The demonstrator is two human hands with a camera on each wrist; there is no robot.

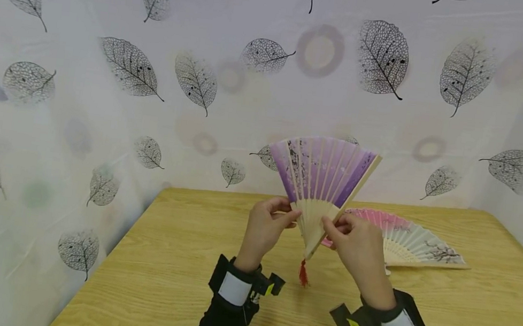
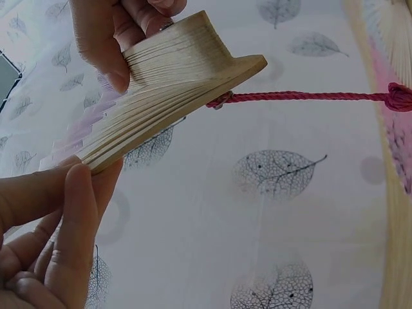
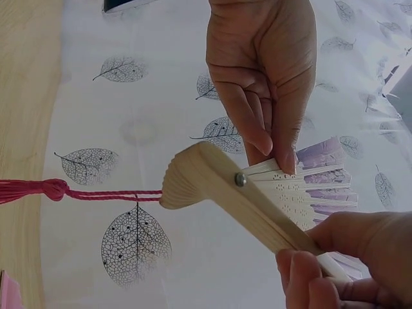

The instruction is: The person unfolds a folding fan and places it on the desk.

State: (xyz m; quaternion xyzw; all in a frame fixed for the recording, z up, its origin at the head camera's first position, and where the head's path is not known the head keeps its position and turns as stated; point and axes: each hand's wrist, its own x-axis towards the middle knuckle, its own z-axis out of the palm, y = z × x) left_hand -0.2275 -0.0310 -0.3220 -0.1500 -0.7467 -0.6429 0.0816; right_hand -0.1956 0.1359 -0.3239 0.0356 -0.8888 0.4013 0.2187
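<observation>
A purple folding fan (image 1: 320, 172) with pale wooden ribs is held up above the table, spread partway. My left hand (image 1: 266, 228) pinches its left edge between thumb and fingers. The other edge is gripped by my right hand (image 1: 359, 244), thumb in front. At the pivot end, a red tassel (image 1: 304, 273) hangs down on a cord. The right wrist view shows a metal rivet (image 3: 240, 179) through the fan's thick end rib and both hands on opposite edges. In the left wrist view the stacked ribs (image 2: 174, 84) fan out between the fingers.
Behind my right hand, a pink and white folding fan (image 1: 407, 241) lies spread on the wooden table (image 1: 173, 260). A pale curtain (image 1: 259, 98) printed with dark leaves stands behind and along the sides of the table.
</observation>
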